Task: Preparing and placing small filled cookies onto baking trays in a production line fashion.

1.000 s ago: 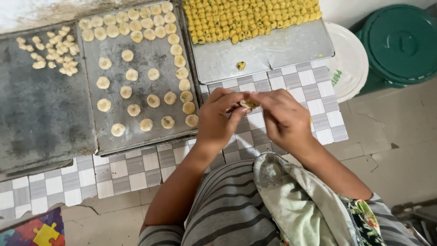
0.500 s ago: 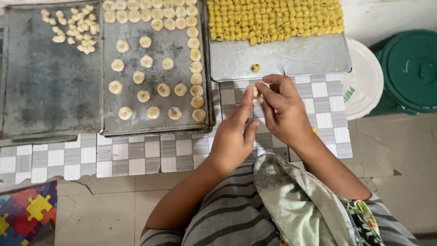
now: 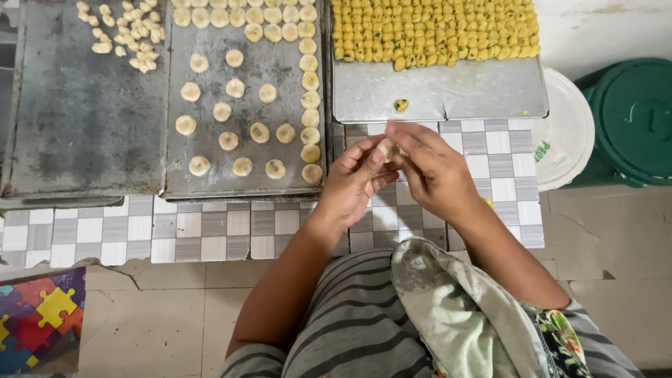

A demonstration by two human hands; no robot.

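Note:
My left hand [image 3: 355,183] and my right hand [image 3: 432,168] meet over the checkered tiles, fingertips pinched together on a small pale piece of dough [image 3: 387,148]. Just beyond them lies a shiny metal tray [image 3: 476,94] holding rows of several small yellow filling balls [image 3: 434,28] and one loose ball [image 3: 400,105]. To the left a dark baking tray [image 3: 266,133] carries several flat round dough discs [image 3: 227,140]. Farther left another dark tray [image 3: 77,126] has a heap of small dough lumps [image 3: 126,35].
A white round lid [image 3: 563,133] and a green round container lid [image 3: 633,119] sit at the right. A colourful puzzle mat [image 3: 35,318] lies at the lower left. A patterned cloth [image 3: 462,308] drapes over my lap.
The view has shifted so the trays sit higher and farther right. My hands stayed joined on the dough piece, fingers working it between them.

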